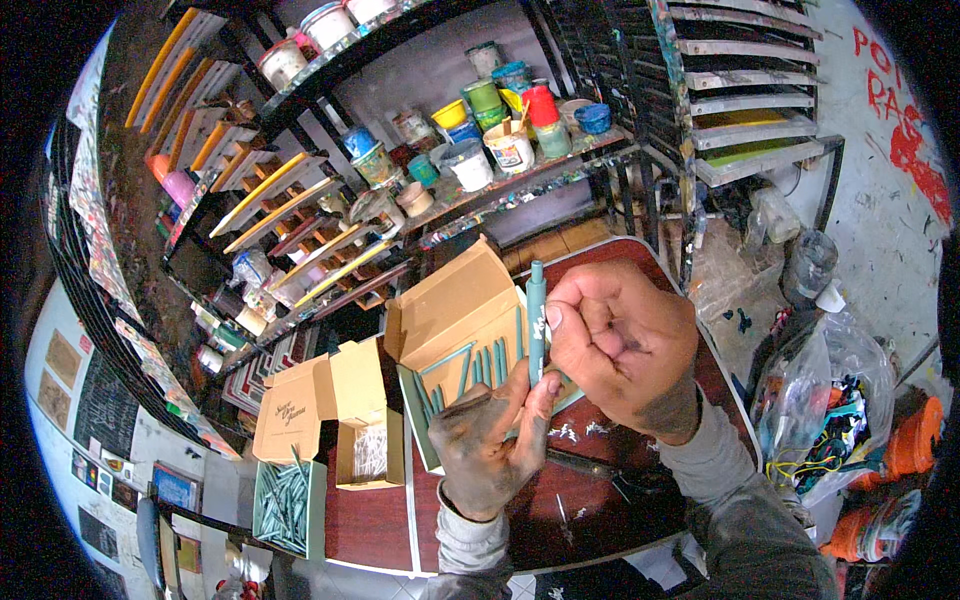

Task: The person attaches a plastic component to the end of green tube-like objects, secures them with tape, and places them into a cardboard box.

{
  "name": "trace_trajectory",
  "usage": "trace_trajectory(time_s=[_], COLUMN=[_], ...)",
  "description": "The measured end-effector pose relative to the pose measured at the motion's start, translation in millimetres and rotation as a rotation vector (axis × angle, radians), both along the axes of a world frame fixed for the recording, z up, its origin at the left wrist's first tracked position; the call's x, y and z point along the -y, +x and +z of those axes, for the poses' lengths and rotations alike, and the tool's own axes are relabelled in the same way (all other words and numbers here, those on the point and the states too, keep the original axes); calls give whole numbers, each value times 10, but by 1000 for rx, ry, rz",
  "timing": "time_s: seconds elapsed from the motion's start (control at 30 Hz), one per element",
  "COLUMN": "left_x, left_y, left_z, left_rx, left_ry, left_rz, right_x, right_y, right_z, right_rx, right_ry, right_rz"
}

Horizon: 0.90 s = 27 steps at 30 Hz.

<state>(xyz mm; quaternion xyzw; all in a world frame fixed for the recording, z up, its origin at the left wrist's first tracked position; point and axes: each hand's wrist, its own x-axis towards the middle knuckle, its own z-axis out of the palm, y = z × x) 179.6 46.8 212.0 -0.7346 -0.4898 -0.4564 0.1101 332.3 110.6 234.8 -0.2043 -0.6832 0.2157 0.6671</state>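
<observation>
A teal pen [537, 290] with white marks on its barrel stands upright in my left hand [490, 440], pinched near its lower end between thumb and fingers. Close against the barrel is my right hand [630, 345], its fingers curled into a fist and the thumb tip beside the white marks. Whatever those curled fingers may hold is hidden. Behind both hands lies an open cardboard box [450, 300] with several teal pens in a row, partly covered by my left hand.
A smaller box [395, 470] of thin white sticks and a green-sided box [318, 515] heaped with teal pens stand on the left. White scraps [595, 429] lie on the dark red table [640, 520]. Paint pots [470, 165] crowd a shelf behind; a plastic bag [780, 420] sits right.
</observation>
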Motion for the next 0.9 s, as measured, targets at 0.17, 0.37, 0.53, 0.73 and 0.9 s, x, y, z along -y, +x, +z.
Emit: trace_trajectory(time_s=[0.17,0.37,0.53,0.73,0.9], left_x=[99,226,206,123,105], left_y=[145,159,132,66,38], left_z=[70,117,173,157,105], left_rx=[384,676,836,942,944], left_ry=[-161,-387,-387,-341,-323], left_rz=[-127,-170,-299,-399,-384], right_x=[-10,-152,-102,-152,-148], right_y=[-2,-24,-16,-11,-28], right_z=[50,-37,-55,-48,-39], right_rx=[61,207,297,265,256], right_ry=[96,283,248,241,249], right_rz=[-46,-99,-60,72,144])
